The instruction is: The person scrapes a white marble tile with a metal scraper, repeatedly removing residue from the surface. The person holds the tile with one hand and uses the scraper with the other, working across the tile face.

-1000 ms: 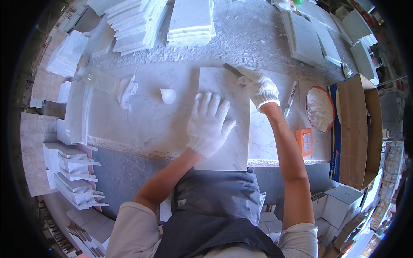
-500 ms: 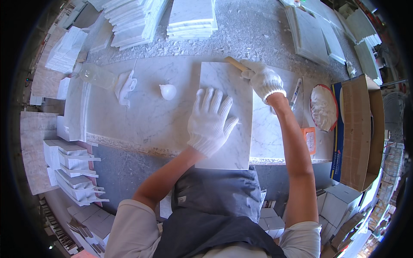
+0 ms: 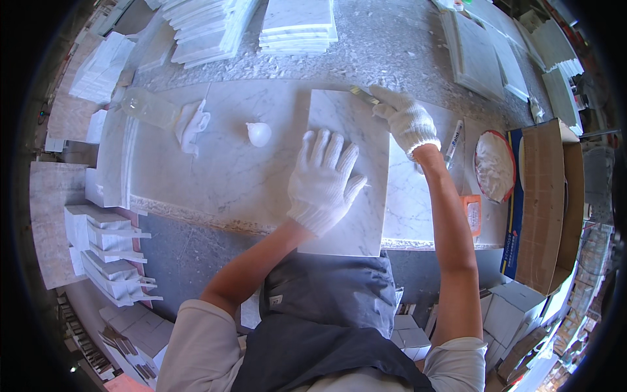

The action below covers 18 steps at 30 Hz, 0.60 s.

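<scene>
A white, grey-veined marble tile (image 3: 346, 225) lies in front of me, its near end overhanging the bench edge. My left hand (image 3: 324, 179), in a white knitted glove, rests flat on it with fingers spread. At the tile's far right corner, my gloved right hand (image 3: 406, 119) is closed round a narrow yellowish block (image 3: 364, 95). The block sits along the far edge and now shows a darker, patterned face; its exact kind is unclear. Right of the tile, a paint marker (image 3: 453, 142) lies by my right wrist.
On the marble-topped bench (image 3: 222, 176) are a round white ball-like item (image 3: 259, 134), a crumpled white cloth (image 3: 192, 127) and a clear bottle (image 3: 149, 108). To the right are an orange packet (image 3: 471, 215), a bowl of white material (image 3: 494, 166) and a cardboard box (image 3: 543, 206). Tile stacks (image 3: 297, 26) stand beyond.
The block in my right hand has turned, showing a darker face instead of its plain yellowish side. My left hand stays flat on the tile. The whole view has shifted slightly.
</scene>
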Each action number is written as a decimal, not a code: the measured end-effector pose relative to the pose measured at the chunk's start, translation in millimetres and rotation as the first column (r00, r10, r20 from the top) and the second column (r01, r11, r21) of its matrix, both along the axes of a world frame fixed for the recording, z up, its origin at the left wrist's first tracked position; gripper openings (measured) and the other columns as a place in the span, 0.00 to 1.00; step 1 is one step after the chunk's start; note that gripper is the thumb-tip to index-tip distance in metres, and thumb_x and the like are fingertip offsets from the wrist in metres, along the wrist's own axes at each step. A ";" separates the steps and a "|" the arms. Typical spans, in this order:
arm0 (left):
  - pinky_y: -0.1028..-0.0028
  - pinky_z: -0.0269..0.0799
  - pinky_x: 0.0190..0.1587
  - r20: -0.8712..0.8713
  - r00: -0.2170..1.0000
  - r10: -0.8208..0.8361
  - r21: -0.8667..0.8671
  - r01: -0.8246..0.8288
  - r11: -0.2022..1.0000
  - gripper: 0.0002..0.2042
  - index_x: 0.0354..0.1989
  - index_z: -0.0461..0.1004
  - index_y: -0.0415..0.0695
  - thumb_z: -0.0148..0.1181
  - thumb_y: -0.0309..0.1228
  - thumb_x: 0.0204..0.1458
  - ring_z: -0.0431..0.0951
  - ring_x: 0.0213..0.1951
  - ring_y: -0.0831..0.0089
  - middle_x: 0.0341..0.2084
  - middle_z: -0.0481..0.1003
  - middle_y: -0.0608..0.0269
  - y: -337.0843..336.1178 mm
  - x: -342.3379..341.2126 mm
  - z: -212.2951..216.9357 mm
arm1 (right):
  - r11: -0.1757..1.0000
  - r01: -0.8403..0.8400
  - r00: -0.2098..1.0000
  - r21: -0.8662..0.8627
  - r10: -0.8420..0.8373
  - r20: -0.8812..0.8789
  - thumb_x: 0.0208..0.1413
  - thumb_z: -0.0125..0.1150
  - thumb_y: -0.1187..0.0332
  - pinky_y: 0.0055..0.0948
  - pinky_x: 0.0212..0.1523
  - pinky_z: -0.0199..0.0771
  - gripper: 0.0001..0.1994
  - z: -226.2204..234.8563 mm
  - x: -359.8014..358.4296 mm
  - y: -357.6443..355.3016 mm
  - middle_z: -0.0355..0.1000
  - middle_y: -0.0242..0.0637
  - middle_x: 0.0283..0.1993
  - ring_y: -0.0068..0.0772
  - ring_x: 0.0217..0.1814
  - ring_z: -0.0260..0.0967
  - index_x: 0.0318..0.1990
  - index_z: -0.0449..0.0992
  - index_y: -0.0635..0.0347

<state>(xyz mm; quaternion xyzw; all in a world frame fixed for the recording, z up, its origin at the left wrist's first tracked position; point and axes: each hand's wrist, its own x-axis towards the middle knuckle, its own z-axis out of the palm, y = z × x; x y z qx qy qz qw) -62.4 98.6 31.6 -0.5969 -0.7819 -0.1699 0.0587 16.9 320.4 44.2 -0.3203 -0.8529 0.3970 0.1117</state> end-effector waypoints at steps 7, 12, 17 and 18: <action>0.46 0.55 0.74 0.013 1.000 -0.002 0.013 0.002 1.000 0.28 0.61 0.73 0.45 0.67 0.47 0.55 0.64 0.69 0.46 0.62 0.69 0.48 0.9 0.6 3.0 | 0.998 -0.049 0.998 -0.030 0.050 0.039 0.67 0.56 0.63 0.39 0.58 0.74 0.22 0.5 -2.3 2.4 0.80 0.52 0.51 0.51 0.52 0.78 0.67 0.76 0.48; 0.46 0.55 0.74 0.031 0.999 -0.012 0.008 0.012 1.000 0.28 0.61 0.73 0.46 0.69 0.45 0.52 0.66 0.68 0.47 0.61 0.69 0.48 1.7 -0.6 3.1 | 0.991 -0.124 0.989 -0.056 0.128 0.071 0.68 0.55 0.63 0.40 0.58 0.74 0.23 4.5 -4.0 2.8 0.79 0.50 0.52 0.52 0.52 0.77 0.70 0.73 0.48; 0.46 0.56 0.74 0.012 1.000 -0.010 0.032 0.009 0.999 0.29 0.61 0.73 0.46 0.70 0.44 0.51 0.66 0.67 0.46 0.60 0.70 0.48 1.6 -0.3 1.1 | 0.971 -0.184 0.983 0.151 0.185 0.006 0.68 0.59 0.64 0.41 0.55 0.72 0.23 -6.8 -10.0 5.2 0.77 0.54 0.47 0.51 0.47 0.75 0.69 0.73 0.51; 0.46 0.57 0.74 0.013 1.000 -0.010 0.034 0.010 0.999 0.29 0.61 0.73 0.47 0.70 0.44 0.51 0.66 0.67 0.46 0.61 0.70 0.48 1.5 -0.1 1.0 | 0.977 -0.165 0.986 0.137 0.164 0.013 0.68 0.59 0.64 0.41 0.54 0.72 0.23 -9.6 -9.6 6.0 0.77 0.55 0.47 0.52 0.47 0.75 0.69 0.73 0.51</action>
